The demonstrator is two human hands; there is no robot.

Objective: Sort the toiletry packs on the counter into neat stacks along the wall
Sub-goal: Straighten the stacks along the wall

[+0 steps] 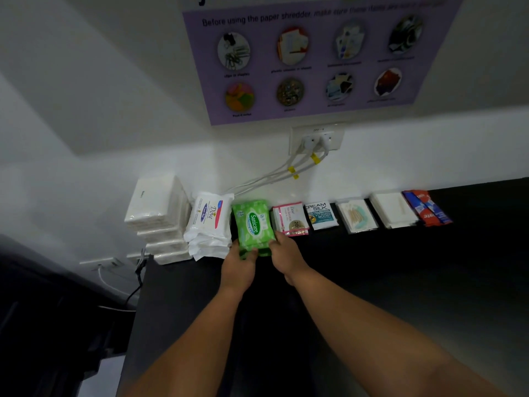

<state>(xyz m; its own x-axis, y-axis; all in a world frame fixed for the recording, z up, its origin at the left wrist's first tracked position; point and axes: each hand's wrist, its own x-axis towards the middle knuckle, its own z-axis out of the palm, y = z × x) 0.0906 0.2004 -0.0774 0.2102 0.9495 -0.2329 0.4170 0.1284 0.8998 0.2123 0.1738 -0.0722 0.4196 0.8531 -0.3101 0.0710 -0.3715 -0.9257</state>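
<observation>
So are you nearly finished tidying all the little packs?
Nearly. Already lined up along the wall: white tissue packs, Dove wipes, pink Dove sachets, Cream Silk sachets and the red-and-blue sachets at the far end. In hand: the left hand and right hand both hold the green Sanicare stack in its place in the row. Still to do: seemingly just that; no loose packs show on the black counter.

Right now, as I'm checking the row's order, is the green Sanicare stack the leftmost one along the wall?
No: the Dove stack and the plain white tissue stack stand left of the green Sanicare stack.
</observation>
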